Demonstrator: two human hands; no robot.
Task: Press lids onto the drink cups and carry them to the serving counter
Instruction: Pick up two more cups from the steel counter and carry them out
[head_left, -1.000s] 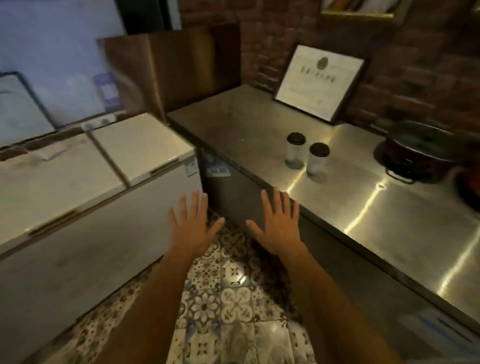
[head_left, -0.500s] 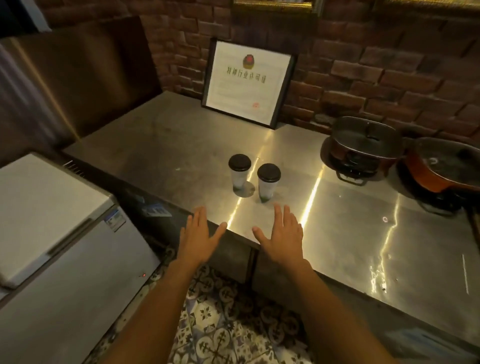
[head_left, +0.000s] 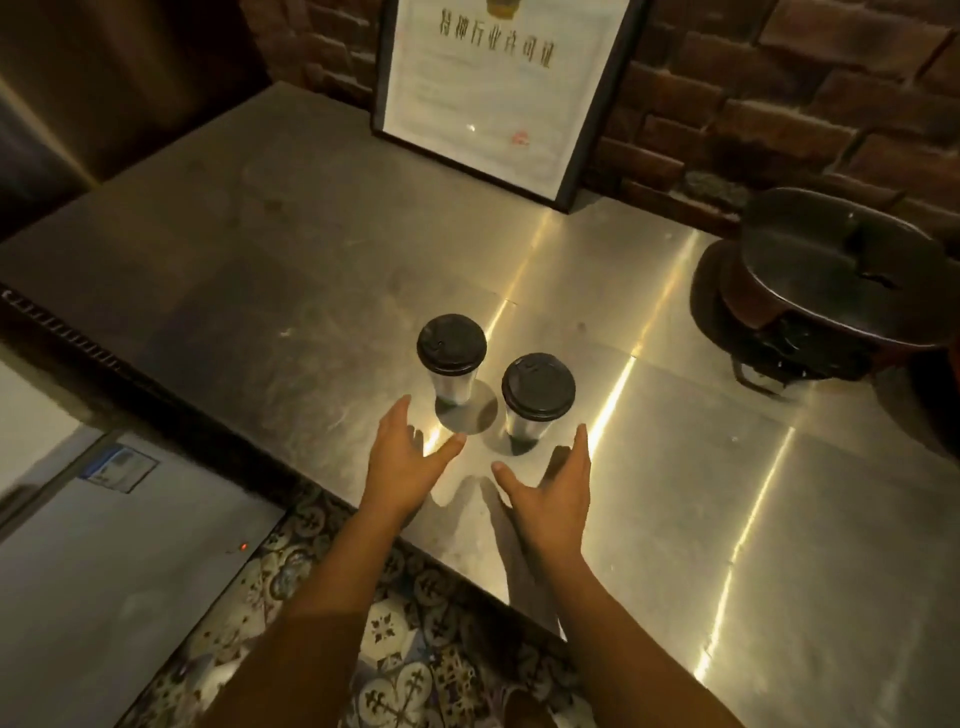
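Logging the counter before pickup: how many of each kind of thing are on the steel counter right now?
Clear plastic drink cups with black lids: 2 (farther one, nearer one)
Black-framed white certificate leaning on the brick wall: 1
Dark round lidded pots: 1 fully in view; a second may sit at the right edge, cannot tell
Total: 4

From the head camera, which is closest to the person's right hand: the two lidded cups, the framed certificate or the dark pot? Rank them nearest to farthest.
From the right hand:
1. Right cup, just ahead of the fingertips.
2. Left cup, a little further back and to the left.
3. Dark pot, far off to the right on the steel counter.
4. Framed certificate, leaning on the brick wall at the back.
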